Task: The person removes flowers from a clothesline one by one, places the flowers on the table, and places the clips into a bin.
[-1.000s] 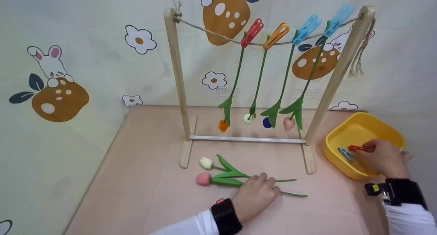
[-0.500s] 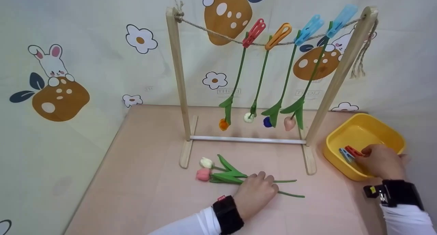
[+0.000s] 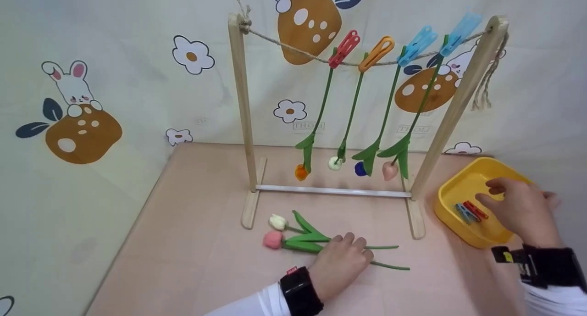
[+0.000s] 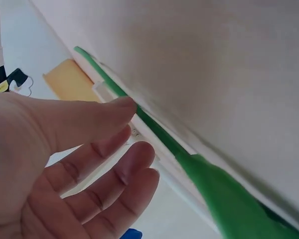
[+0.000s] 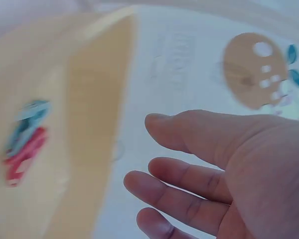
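A white tulip (image 3: 278, 222) and a pink tulip (image 3: 273, 239) lie on the table in the head view, under my left hand (image 3: 341, 263). In the left wrist view the thumb tip meets a green stem (image 4: 159, 131), while the other fingers stay loosely bent and apart from it. My right hand (image 3: 525, 210) hovers over the yellow basin (image 3: 451, 222), thumb and fingers spread with nothing between them. A blue clothespin (image 3: 464, 213) and a red clothespin (image 3: 475, 209) lie side by side inside the basin; the right wrist view shows them blurred.
Behind the tulips stands a wooden rack (image 3: 243, 105) with a rope (image 3: 286, 46). Several tulips hang there upside down from a red clothespin (image 3: 345, 49), an orange clothespin (image 3: 376, 54) and two blue ones. A patterned cloth (image 3: 137, 77) backs the table (image 3: 206, 224).
My right hand has let go of the red clothespin, which now lies beside the blue one in the basin, and has drawn away from them. The left hand stays over the tulips.
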`<action>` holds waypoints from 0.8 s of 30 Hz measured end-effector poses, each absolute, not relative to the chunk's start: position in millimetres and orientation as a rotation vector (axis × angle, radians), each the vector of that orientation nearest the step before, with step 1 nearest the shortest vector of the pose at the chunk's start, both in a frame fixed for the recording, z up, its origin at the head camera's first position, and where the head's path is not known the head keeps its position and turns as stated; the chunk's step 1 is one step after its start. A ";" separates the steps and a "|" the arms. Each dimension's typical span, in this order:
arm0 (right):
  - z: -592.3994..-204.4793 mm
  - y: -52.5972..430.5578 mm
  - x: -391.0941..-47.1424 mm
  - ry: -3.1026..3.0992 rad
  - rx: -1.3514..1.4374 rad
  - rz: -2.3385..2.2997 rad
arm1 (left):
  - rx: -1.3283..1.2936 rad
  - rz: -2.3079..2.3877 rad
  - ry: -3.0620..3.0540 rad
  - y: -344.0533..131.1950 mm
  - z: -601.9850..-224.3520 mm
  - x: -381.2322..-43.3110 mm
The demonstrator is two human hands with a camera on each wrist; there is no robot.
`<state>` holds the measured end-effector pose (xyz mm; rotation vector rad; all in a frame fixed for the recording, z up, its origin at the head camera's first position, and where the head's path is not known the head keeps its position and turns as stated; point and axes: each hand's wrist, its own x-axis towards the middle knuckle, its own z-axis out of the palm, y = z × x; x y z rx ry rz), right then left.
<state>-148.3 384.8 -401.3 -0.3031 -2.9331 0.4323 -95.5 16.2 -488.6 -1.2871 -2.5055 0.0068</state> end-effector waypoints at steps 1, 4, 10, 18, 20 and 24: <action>-392.9 377.7 -146.4 -2.911 -0.281 0.429 | -1.294 -0.006 -2.516 15.3 -485.6 -95.6; -366.0 355.3 -141.1 -2.856 -0.228 0.422 | -1.300 -0.066 -2.540 11.0 -474.1 -96.6; -307.5 309.9 -133.6 -2.742 -0.038 0.394 | -1.172 -0.282 -2.517 -4.9 -438.9 -106.8; -237.4 254.1 -126.4 -2.538 0.272 0.364 | -0.857 -0.767 -2.198 -31.8 -390.4 -130.6; -224.0 242.6 -127.9 -2.480 0.346 0.351 | -0.805 -0.853 -2.116 -36.6 -379.8 -136.7; -201.9 221.0 -135.9 -2.390 0.475 0.330 | -0.721 -0.968 -2.000 -43.5 -359.8 -148.4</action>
